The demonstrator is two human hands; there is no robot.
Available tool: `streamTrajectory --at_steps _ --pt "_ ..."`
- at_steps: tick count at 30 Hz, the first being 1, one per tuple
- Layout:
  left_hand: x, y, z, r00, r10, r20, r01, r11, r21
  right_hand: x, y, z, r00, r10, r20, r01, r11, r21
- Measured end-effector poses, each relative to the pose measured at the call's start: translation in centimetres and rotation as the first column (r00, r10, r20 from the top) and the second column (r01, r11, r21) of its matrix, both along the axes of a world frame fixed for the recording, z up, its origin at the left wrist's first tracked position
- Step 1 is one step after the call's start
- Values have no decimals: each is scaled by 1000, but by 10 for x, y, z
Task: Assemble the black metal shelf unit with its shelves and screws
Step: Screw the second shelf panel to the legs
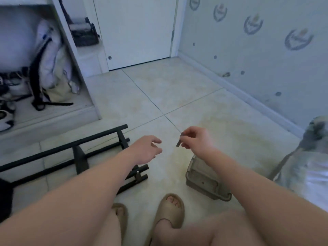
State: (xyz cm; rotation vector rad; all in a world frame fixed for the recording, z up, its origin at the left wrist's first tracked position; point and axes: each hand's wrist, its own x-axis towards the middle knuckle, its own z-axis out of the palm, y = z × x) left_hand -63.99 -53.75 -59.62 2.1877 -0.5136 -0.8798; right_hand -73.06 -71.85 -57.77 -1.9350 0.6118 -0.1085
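Two hands hover: right hand pinches a dark screw; left hand, fingers loosely curled, empty, over black frame.

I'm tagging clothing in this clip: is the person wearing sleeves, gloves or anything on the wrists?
No. The left hand and right hand are bare, and both forearms are uncovered to the frame edge: no sleeves, gloves, watch or bracelet show.

Both bare forearms stretched forward. Left hand palm down, fingers loosely curled, holding nothing. Right hand beside it, thumb and fingertips pinching a small dark screw. Hands not touching.
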Motion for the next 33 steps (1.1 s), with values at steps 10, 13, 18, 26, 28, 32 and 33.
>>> streamTrajectory --at_steps 10,13,18,26,28,32,33 --pt "-36 75 48 981 187 56 -164 945 -282 -18 94 51 1000 1 -14 1 991 136" --pt "-30 87 48 977 196 89 -164 946 -278 -13 110 45 998 35 -42 -28 987 161" --pt "-12 107 43 960 172 220 -132 973 -187 7 122 36 987 144 -78 -130 979 156" --pt "32 118 21 942 70 329 -75 997 2 56 129 1 932 314 -179 -321 947 -11" --pt "45 117 14 937 -53 346 10 992 124 69 127 -10 905 367 -213 -386 921 -57" --pt "68 111 -13 943 -177 282 90 951 297 97 115 -41 840 453 -299 -510 847 -149" --pt "76 110 -23 949 -166 268 77 946 314 104 111 -51 822 462 -334 -538 823 -185"
